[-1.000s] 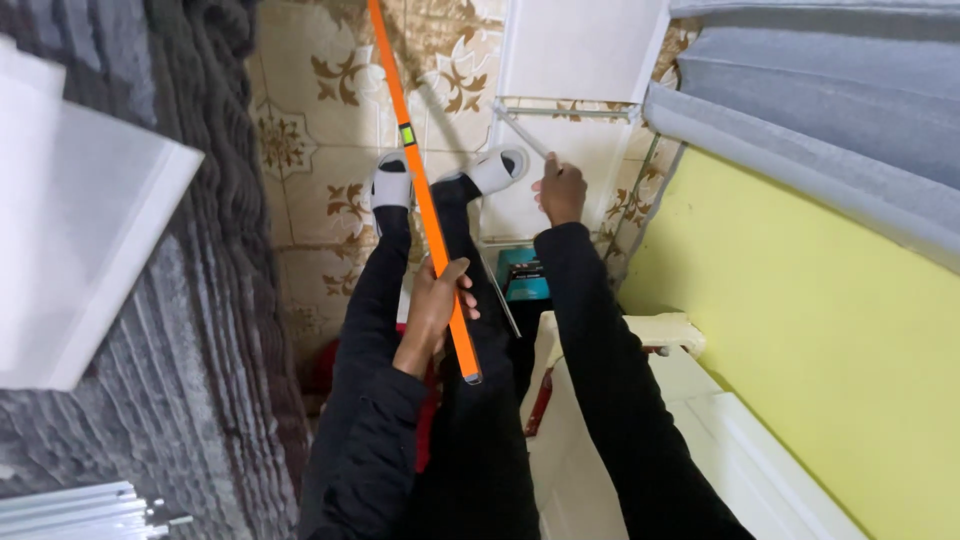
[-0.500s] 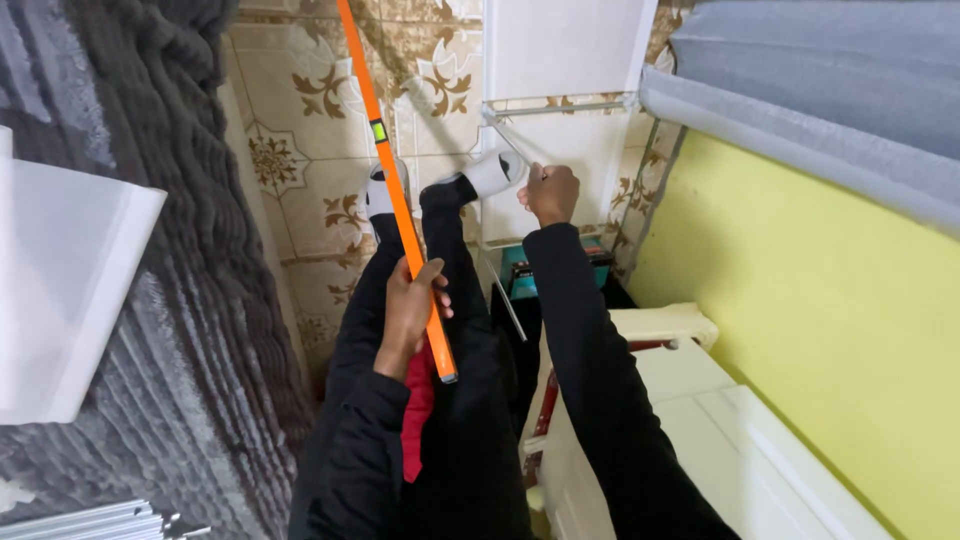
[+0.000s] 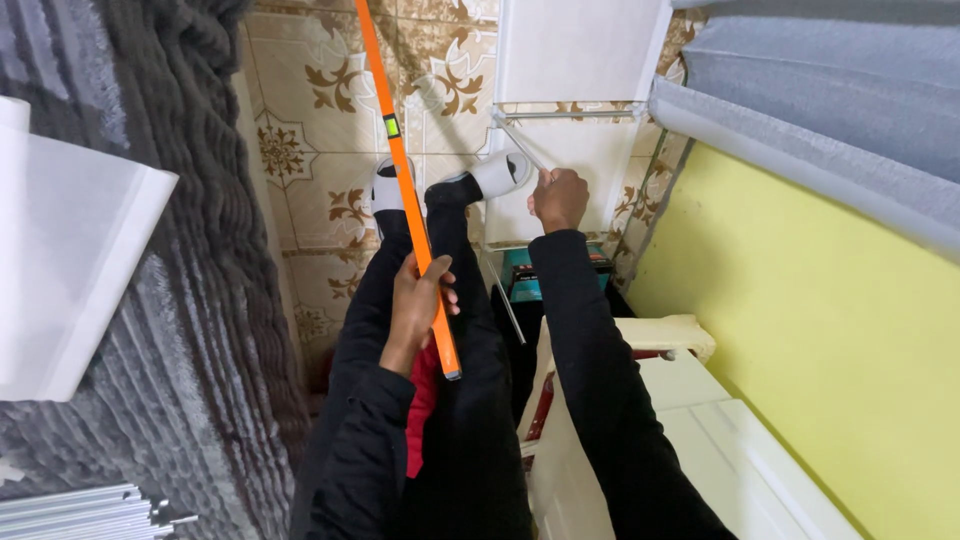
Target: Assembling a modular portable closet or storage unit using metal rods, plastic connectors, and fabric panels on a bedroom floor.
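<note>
My left hand (image 3: 418, 305) grips a long orange spirit level (image 3: 402, 175) near its lower end; the level runs up and away over the patterned floor tiles. My right hand (image 3: 560, 198) is closed on a thin metal bar (image 3: 520, 145) that leans toward a white panel's metal frame (image 3: 565, 108). Both arms wear black sleeves. Below them are my legs in black trousers, ending in white slippers (image 3: 500, 172) on the tiled floor.
A yellow wall (image 3: 810, 330) fills the right side, a grey ribbed surface (image 3: 190, 330) the left. White panels (image 3: 70, 260) stand at the left edge, metal profiles (image 3: 90, 512) at bottom left. A teal box (image 3: 525, 275) and white cabinet pieces (image 3: 690, 430) lie below.
The view has shifted, so both hands and the level now sit slightly lower and to the left in frame. Both grips are unchanged.
</note>
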